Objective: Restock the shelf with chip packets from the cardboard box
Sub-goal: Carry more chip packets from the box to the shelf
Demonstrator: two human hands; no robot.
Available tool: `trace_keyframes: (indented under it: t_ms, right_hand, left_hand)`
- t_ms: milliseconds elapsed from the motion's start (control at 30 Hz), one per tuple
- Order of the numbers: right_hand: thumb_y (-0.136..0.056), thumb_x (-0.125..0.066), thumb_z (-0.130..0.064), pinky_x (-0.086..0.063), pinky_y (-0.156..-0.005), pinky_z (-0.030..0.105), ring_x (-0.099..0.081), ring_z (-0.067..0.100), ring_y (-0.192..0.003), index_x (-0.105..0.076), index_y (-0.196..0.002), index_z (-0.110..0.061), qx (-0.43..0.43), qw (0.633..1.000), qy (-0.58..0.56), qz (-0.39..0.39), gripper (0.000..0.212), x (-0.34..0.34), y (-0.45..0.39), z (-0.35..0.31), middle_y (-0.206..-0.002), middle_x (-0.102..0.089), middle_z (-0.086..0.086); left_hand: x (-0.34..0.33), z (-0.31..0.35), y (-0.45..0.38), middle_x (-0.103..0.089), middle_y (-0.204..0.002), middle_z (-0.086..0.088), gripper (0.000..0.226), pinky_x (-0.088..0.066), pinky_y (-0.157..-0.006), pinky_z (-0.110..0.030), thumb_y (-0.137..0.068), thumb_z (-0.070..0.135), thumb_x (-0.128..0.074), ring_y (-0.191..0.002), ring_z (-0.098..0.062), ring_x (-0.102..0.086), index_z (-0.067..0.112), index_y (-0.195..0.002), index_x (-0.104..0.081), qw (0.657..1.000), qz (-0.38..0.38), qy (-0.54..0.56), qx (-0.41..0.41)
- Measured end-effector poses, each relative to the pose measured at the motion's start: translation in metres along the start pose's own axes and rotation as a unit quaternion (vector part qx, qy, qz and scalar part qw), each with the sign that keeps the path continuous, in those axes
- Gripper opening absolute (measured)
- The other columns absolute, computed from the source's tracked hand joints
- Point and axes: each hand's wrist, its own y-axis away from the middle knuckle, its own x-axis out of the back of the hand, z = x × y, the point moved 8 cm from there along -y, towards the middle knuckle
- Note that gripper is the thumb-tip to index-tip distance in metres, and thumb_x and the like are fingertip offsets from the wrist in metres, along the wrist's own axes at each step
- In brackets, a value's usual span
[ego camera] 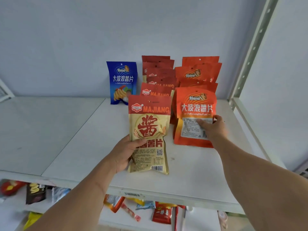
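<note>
A white shelf [66, 139] carries rows of chip packets. My left hand [124, 153] grips the lower left of a red and beige packet marked MAJIANG [150, 124], held upright at the front of its row [158, 77]. My right hand [214, 127] holds the right side of an orange packet [191, 112] standing at the front of the orange row [200, 70]. A single blue packet [122, 80] leans against the back wall to the left. The cardboard box is out of view.
A perforated white upright [250, 52] bounds the shelf on the right. A lower shelf [145, 212] under the front edge holds mixed snack packets, among them a dark bag [35, 192] and a red one [162, 214].
</note>
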Motion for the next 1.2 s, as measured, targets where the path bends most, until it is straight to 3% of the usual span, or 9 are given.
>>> trace_keyframes:
  t_ms: [67, 133, 300, 500, 633, 700, 933, 1067, 1200]
  right_hand:
    - [-0.074, -0.08, -0.059, -0.059, -0.079, 0.046, -0.068, 0.026, -0.101, -0.032, -0.147, -0.019, -0.006, 0.999, 0.036, 0.036, 0.096, 0.004, 0.001, 0.0, -0.125, -0.061, 0.004]
    - [-0.071, -0.079, -0.062, -0.054, -0.093, 0.056, -0.058, 0.033, -0.122, -0.027, -0.151, -0.02, -0.002, 0.994, 0.086, 0.063, 0.104, 0.008, 0.003, -0.002, -0.141, -0.051, 0.009]
    - [-0.085, -0.069, -0.058, -0.043, -0.107, 0.055, -0.046, 0.035, -0.132, -0.034, -0.148, -0.019, 0.045, 0.973, 0.208, 0.085, 0.082, 0.001, 0.034, -0.023, -0.144, -0.047, 0.011]
    - [-0.095, -0.055, -0.056, -0.027, -0.116, 0.053, -0.034, 0.036, -0.142, -0.036, -0.15, -0.017, 0.112, 0.944, 0.29, 0.11, 0.07, -0.03, 0.095, -0.053, -0.154, -0.039, 0.012]
    - [-0.102, -0.049, -0.039, -0.039, -0.103, 0.044, -0.046, 0.032, -0.126, -0.055, -0.135, -0.014, 0.219, 0.907, 0.356, 0.048, 0.042, -0.073, 0.14, -0.091, -0.135, -0.056, 0.008]
    - [-0.102, -0.047, -0.036, -0.044, -0.091, 0.04, -0.054, 0.029, -0.114, -0.061, -0.122, -0.015, 0.261, 0.887, 0.38, 0.011, 0.032, -0.097, 0.156, -0.102, -0.12, -0.062, 0.004]
    - [-0.103, -0.043, -0.035, -0.049, -0.085, 0.036, -0.057, 0.023, -0.107, -0.063, -0.121, -0.02, 0.339, 0.836, 0.428, -0.051, 0.031, -0.174, 0.172, -0.143, -0.118, -0.065, 0.0]
    - [-0.105, -0.039, -0.032, -0.048, -0.077, 0.034, -0.055, 0.018, -0.093, -0.063, -0.104, -0.019, 0.359, 0.82, 0.441, -0.072, 0.028, -0.225, 0.166, -0.168, -0.103, -0.065, 0.0]
    - [-0.105, -0.038, -0.033, -0.048, -0.08, 0.035, -0.056, 0.021, -0.1, -0.065, -0.11, -0.019, 0.387, 0.805, 0.44, -0.089, 0.031, -0.28, 0.159, -0.19, -0.105, -0.065, 0.0]
  left_hand:
    - [0.005, 0.004, 0.002, -0.074, -0.116, -0.017, 0.045, -0.056, -0.089, -0.047, -0.085, 0.013, -0.07, -0.109, -0.035, -0.071, 0.01, -0.129, -0.06, 1.0, 0.008, -0.007, -0.015]
    - [0.012, 0.008, 0.004, -0.074, -0.116, -0.016, 0.039, -0.056, -0.09, -0.048, -0.091, 0.01, -0.067, -0.111, -0.035, -0.07, 0.013, -0.129, -0.059, 0.999, 0.016, -0.009, -0.027]
    - [0.044, 0.017, 0.017, -0.075, -0.115, -0.014, 0.032, -0.049, -0.102, -0.056, -0.096, 0.008, -0.061, -0.114, -0.035, -0.067, 0.016, -0.127, -0.06, 0.998, 0.036, -0.019, -0.047]
    - [0.097, 0.033, 0.035, -0.077, -0.112, -0.007, 0.024, -0.046, -0.103, -0.054, -0.097, 0.011, -0.061, -0.116, -0.03, -0.065, 0.02, -0.119, -0.065, 0.997, 0.043, -0.04, -0.058]
    - [0.116, 0.047, 0.032, -0.077, -0.111, -0.006, 0.029, -0.052, -0.087, -0.043, -0.096, 0.012, -0.063, -0.11, -0.027, -0.068, 0.016, -0.125, -0.062, 0.996, 0.032, -0.047, -0.064]
    - [0.122, 0.052, 0.026, -0.077, -0.11, -0.005, 0.03, -0.053, -0.088, -0.044, -0.095, 0.014, -0.065, -0.11, -0.027, -0.069, 0.016, -0.125, -0.063, 0.996, 0.033, -0.049, -0.068]
    - [0.163, 0.083, -0.004, -0.077, -0.111, -0.005, 0.032, -0.049, -0.101, -0.054, -0.092, 0.016, -0.07, -0.11, -0.028, -0.069, 0.018, -0.124, -0.064, 0.992, 0.064, -0.058, -0.089]
    - [0.207, 0.104, -0.022, -0.077, -0.11, -0.003, 0.029, -0.052, -0.096, -0.051, -0.093, 0.015, -0.069, -0.109, -0.027, -0.069, 0.02, -0.122, -0.063, 0.988, 0.096, -0.06, -0.104]
    - [0.254, 0.122, -0.048, -0.076, -0.111, -0.004, 0.029, -0.052, -0.076, -0.04, -0.096, 0.016, -0.065, -0.106, -0.025, -0.069, 0.019, -0.124, -0.06, 0.987, 0.11, -0.055, -0.106]
